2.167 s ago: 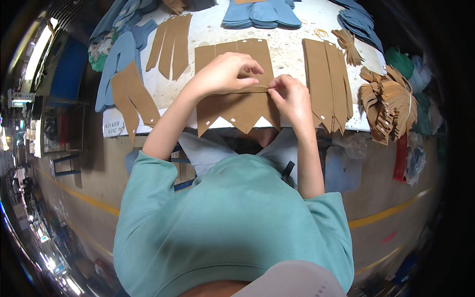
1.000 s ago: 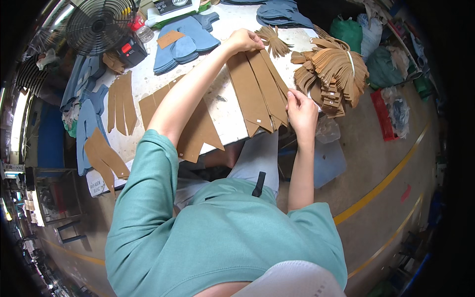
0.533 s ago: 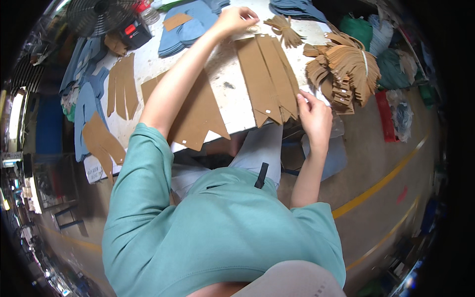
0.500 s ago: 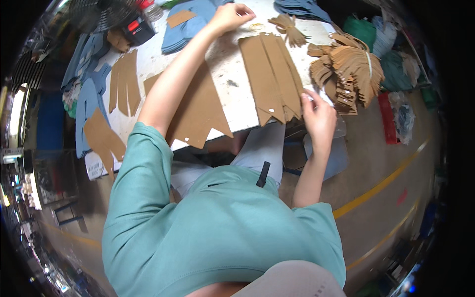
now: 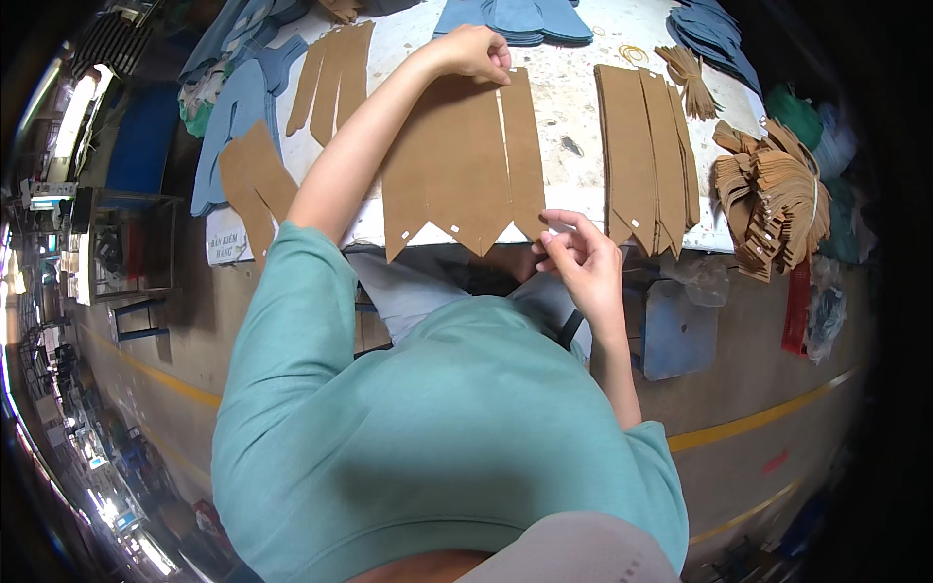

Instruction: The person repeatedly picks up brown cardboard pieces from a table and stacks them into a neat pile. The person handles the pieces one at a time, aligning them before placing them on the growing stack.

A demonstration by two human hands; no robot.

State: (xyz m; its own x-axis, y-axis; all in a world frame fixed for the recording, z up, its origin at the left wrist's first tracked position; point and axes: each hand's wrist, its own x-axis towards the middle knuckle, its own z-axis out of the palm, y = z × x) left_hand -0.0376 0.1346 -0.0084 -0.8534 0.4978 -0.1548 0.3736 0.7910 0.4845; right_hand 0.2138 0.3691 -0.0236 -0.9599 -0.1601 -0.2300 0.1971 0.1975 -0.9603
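In the head view, the left hand is resting with bent fingers on the far end of the brown pointed pieces, which are lying side by side on the white table. The right hand is pinching a small white bit at the near pointed tip, at the table edge. Another brown set is lying just to the right.

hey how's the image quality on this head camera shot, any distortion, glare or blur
Head view: strong fisheye, the table edge bows and the corners go black; bright lamp glare at the left rim; the brown cardboard pieces and both hands, left hand and right hand, look sharp; the far floor is dim.
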